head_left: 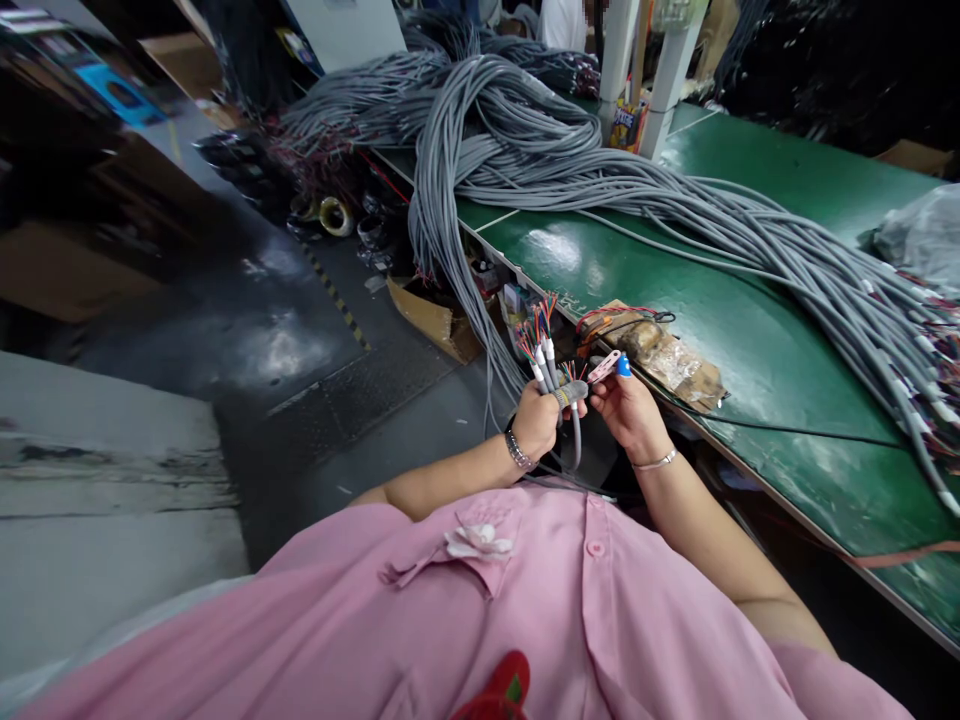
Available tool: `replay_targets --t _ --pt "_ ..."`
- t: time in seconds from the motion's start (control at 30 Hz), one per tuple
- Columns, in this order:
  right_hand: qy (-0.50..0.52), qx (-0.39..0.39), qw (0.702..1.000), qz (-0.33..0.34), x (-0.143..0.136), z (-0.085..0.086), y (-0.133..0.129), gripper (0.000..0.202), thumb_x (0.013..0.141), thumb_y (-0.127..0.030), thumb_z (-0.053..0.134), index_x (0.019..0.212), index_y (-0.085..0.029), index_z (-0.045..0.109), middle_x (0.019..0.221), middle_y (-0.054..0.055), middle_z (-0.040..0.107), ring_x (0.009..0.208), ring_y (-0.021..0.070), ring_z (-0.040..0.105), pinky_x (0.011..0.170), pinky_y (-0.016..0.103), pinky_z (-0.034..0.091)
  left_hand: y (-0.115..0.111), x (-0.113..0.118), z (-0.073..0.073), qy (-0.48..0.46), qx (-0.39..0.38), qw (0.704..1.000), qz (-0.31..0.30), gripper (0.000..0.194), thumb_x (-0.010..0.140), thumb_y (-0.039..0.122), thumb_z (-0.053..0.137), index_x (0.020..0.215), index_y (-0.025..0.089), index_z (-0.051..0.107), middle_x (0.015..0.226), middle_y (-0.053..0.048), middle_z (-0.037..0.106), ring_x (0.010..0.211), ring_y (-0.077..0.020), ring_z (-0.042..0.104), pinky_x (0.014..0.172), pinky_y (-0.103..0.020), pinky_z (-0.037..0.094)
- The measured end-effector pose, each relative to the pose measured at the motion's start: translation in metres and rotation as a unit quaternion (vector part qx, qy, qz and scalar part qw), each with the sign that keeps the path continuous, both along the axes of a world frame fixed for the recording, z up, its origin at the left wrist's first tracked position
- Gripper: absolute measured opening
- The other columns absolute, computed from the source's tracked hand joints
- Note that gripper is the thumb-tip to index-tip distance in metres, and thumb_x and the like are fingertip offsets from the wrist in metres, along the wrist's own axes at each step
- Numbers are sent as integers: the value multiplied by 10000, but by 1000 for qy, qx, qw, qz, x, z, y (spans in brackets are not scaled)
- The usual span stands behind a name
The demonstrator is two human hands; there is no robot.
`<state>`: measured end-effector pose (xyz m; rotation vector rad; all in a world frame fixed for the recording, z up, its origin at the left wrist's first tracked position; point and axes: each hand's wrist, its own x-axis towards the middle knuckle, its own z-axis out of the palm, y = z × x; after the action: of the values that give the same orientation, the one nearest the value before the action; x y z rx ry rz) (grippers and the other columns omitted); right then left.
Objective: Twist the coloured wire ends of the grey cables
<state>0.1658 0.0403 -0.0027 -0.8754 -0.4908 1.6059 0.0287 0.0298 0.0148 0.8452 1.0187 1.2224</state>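
Several grey cables (550, 378) with white collars and fanned coloured wire ends stand up out of my left hand (538, 422), whose fingers are wrapped round them. Grey material with yellowish marks covers one finger of that hand. My right hand (631, 408) pinches a small pink tool (604, 367) close to the wire ends, with a blue cover (623, 365) on one fingertip. One cable end (576, 435) hangs down between the hands. Where the tool's tip meets the wires is too small to make out.
A green table (795, 375) runs along the right, bearing a long bundle of grey cables (675, 195). A taped cardboard piece (671, 362) lies at its near edge. An open cardboard box (431, 318) is below the table edge, and a pale cabinet (112, 450) stands at the left.
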Motion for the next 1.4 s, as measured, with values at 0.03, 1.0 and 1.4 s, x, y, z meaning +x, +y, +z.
replay_targets --t 0.03,1.0,1.4 --pt "2 -4 1000 -3 -1 0 0 315 724 -503 720 815 -214 636 714 -21 618 568 89 498 543 218 475 0 0 0 1 -3 1000 0 301 661 379 738 560 147 576 491 -11 580 450 -99 525 434 -232 340" --pt "16 11 1000 12 -8 -8 -1 521 725 -740 539 807 -231 610 769 6 637 643 132 569 605 266 480 -6 -5 -3 12 8 1000 -16 318 671 375 734 539 140 565 478 -11 578 420 -86 498 437 -228 335" --pt "-69 53 994 61 -17 -5 -30 201 710 -347 771 760 -186 662 655 -29 586 549 82 486 564 240 426 -18 -16 -10 12 7 999 -34 316 671 387 750 594 134 577 517 -17 612 453 -97 540 456 -220 371"
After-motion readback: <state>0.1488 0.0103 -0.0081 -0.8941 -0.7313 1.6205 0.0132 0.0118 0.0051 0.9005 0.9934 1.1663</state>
